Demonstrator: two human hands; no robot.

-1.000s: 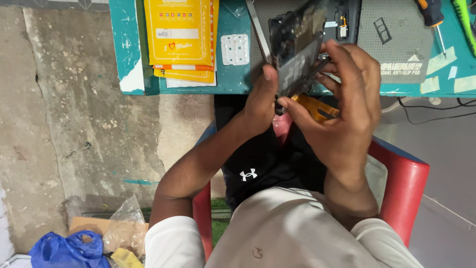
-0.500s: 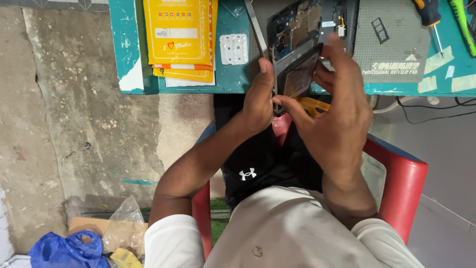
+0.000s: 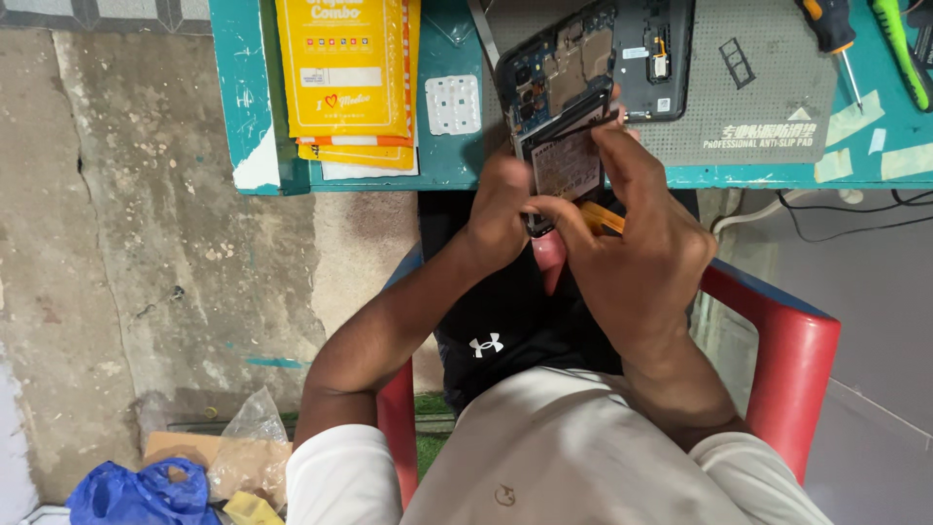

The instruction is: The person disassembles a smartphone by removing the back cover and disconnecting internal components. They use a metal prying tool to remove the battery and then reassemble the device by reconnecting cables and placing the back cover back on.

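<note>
Opened phone [image 3: 556, 73] with back cover off, circuit boards bare, held tilted over near edge of teal workbench [image 3: 442, 160], lower end hanging past the edge above the lap

Left hand [image 3: 501, 209] clamped on lower left corner of phone from below, thumb up along the side; looks like the steadying grip, so the body cannot twist

Right hand [image 3: 641, 248] curled over lower right portion, fingers pressed at battery [image 3: 569, 160], which sits lifted at an angle out of its bay; grasp closed on battery edge, judged as a prying hold

Yellow-orange tool [image 3: 604, 216] showing under right palm, just beside phone; whether gripped or only tucked there cannot be told

Grey anti-slip pad [image 3: 768, 92] on bench beyond phone, probably to stop small parts sliding; small black tray piece [image 3: 736, 63] lying on it, apart from phone

Orange-handled screwdriver [image 3: 832, 29] and green-handled tool [image 3: 899, 49] lying at far right of bench, well apart from both hands, within reach

Stack of yellow packets [image 3: 345, 73] on left of bench, white blister sheet [image 3: 453, 103] just beside them, out of working area

Seated in red plastic chair [image 3: 792, 350]; blue plastic bag [image 3: 136, 491] and clear wrappers on concrete floor, lower left
</note>
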